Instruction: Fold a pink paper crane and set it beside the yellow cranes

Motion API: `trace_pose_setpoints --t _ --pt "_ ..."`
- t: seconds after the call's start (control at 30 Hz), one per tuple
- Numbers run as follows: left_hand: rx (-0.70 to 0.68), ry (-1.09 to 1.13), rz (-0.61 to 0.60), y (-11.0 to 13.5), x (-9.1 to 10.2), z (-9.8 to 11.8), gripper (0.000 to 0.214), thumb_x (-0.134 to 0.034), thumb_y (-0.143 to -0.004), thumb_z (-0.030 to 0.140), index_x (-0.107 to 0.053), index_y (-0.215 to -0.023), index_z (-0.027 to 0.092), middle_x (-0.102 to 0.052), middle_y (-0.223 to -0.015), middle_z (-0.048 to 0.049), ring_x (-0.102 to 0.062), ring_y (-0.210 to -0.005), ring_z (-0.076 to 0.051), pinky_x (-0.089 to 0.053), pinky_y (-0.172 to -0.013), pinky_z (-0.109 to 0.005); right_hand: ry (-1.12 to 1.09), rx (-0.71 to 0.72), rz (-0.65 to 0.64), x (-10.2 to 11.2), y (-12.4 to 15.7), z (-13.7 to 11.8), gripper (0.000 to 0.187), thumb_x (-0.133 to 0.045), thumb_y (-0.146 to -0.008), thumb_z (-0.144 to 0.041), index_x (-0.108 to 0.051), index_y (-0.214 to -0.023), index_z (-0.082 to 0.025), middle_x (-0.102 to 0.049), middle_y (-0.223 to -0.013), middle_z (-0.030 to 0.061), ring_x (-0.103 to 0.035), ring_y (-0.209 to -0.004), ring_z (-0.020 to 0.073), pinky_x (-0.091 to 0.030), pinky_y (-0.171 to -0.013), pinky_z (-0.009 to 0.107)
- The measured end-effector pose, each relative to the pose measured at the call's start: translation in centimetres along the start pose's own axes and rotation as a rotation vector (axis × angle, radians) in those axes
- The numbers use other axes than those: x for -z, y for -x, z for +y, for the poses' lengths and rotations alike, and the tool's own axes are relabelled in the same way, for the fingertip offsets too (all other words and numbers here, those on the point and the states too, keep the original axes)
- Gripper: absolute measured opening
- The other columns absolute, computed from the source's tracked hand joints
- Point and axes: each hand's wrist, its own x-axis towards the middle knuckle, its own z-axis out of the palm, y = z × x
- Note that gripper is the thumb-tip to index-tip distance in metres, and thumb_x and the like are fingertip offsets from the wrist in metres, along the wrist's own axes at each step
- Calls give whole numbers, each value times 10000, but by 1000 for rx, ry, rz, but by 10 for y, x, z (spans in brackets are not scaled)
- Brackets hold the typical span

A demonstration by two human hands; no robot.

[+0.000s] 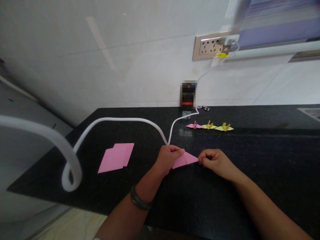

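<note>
A folded pink paper triangle lies on the black countertop between my two hands. My left hand, with a dark bangle on its wrist, is closed over the triangle's left part, thumb pressing on top. My right hand pinches the triangle's right tip with curled fingers. Both hands rest on the counter.
Loose pink paper sheets lie to the left. Three folded paper cranes, one pink and two yellow, sit in a row behind. A white cable loops across the counter to a wall socket. A small dark device stands against the wall.
</note>
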Motion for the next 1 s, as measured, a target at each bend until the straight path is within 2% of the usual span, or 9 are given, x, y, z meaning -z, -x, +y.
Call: trace_pose_setpoints --t 0.27,0.37,0.5,0.63,0.83,1.0 --pt "25 9 -17 2 -5 -2 257 -610 -596 347 -639 -661 101 -535 -552 -13 -400 -482 -69 -291 -463 -205 -61 -58 -63 5 2 0 143 -450 -646 -146 -576 -580 -143 -557 -546 -8 -458 -459 81 -345 -446 193" --pt "27 12 23 0 -2 -2 254 -611 -591 350 -634 -649 104 -529 -547 -8 -398 -478 -68 -287 -459 -204 -111 -97 -87 9 2 3 144 -446 -650 -148 -569 -574 -143 -549 -537 -11 -452 -444 75 -344 -438 190" --pt "47 44 56 -3 2 -4 265 -607 -595 363 -618 -647 104 -520 -545 -5 -399 -474 -69 -287 -452 -205 -224 -132 -9 13 0 7 135 -447 -650 -141 -556 -571 -140 -547 -548 -10 -441 -425 64 -345 -430 187" --pt "75 76 52 -3 1 -3 274 -621 -583 371 -605 -643 104 -513 -538 -1 -392 -460 -66 -278 -437 -201 -331 -143 35 9 -1 6 168 -480 -710 -256 -567 -640 -131 -568 -615 15 -445 -427 64 -360 -428 196" --pt "96 185 16 0 -3 -2 288 -610 -601 382 -577 -650 100 -509 -558 -1 -406 -468 -65 -294 -446 -197 -311 -108 -55 -2 1 -1 231 -559 -691 -369 -576 -698 -139 -532 -597 -7 -451 -467 66 -380 -459 194" --pt "72 182 -73 4 -6 -1 267 -621 -596 360 -565 -654 105 -510 -568 8 -410 -476 -54 -302 -456 -183 -365 -41 73 -5 1 0 242 -560 -694 -381 -567 -703 -138 -514 -567 -7 -452 -471 75 -384 -457 200"
